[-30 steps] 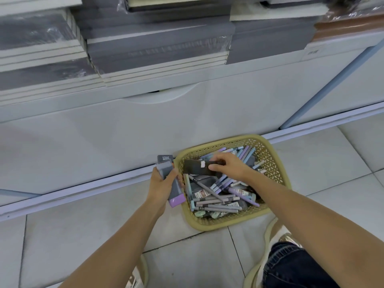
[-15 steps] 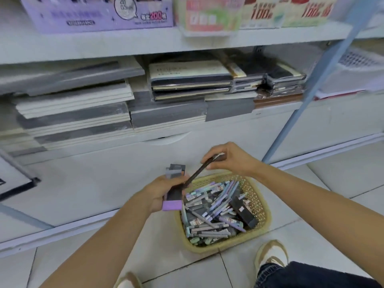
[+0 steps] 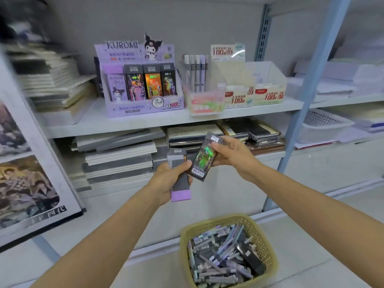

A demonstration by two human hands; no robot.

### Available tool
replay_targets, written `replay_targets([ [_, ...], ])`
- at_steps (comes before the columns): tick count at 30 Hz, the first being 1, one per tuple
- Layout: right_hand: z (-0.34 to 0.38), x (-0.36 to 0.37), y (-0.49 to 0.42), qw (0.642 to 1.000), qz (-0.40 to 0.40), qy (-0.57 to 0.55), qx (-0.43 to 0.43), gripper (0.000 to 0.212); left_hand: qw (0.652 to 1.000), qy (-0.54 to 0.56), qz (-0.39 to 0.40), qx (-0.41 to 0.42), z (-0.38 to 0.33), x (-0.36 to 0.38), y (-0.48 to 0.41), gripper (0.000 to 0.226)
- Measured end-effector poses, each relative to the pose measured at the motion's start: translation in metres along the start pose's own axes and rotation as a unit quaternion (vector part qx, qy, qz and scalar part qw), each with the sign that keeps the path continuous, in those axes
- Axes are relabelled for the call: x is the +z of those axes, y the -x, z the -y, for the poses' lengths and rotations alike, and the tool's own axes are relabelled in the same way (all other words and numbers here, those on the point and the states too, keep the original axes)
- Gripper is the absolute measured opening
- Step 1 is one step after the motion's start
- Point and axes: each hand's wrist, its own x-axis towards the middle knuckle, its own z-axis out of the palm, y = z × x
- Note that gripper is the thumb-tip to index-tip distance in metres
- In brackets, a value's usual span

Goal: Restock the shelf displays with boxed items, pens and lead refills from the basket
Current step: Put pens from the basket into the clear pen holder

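A person's left grip (image 3: 168,179) is curled round a purple-ended box (image 3: 180,183), with the dark top of a second box (image 3: 176,151) showing just behind it. The right grip (image 3: 232,155) pinches the upper end of a dark box with a shimmering green print (image 3: 204,161) between thumb and fingers. That box is tilted, its barcoded lower end just beside the left thumb. Both grips are raised in front of stacked notebooks (image 3: 120,159) on the lower shelf. Above and beyond the left grip, on the white shelf (image 3: 124,123), stands the lilac Kuromi display (image 3: 143,107), holding a row of upright boxes. Above the right grip is a clear holder of pens (image 3: 196,71), and to the right of that stand the cream lead refill displays (image 3: 239,98). Below the right grip and nearer the person, the yellow basket (image 3: 187,231) sits on the tiled floor. It is loaded with loose pens (image 3: 220,260) and one more dark box (image 3: 251,258) lying against its right wall. A poster board (image 3: 27,183) leans well left of the left grip.
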Motion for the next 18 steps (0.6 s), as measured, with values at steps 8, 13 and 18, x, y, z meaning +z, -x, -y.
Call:
replay_targets([
  [8,0.117,-0.001,-0.042,0.989,-0.046,-0.017,-0.142,0.021,0.993,0.018,0.033,0.113,-0.103,-0.002,0.015,0.014],
  [13,0.169,0.016,-0.078,0.968,-0.076,0.076,-0.225,0.025,0.975,-0.009,-0.04,0.22,-0.143,-0.028,0.006,0.03],
  [18,0.198,0.03,-0.125,0.944,-0.085,0.203,-0.245,0.024,0.966,-0.029,-0.062,0.249,-0.164,-0.051,-0.015,0.043],
])
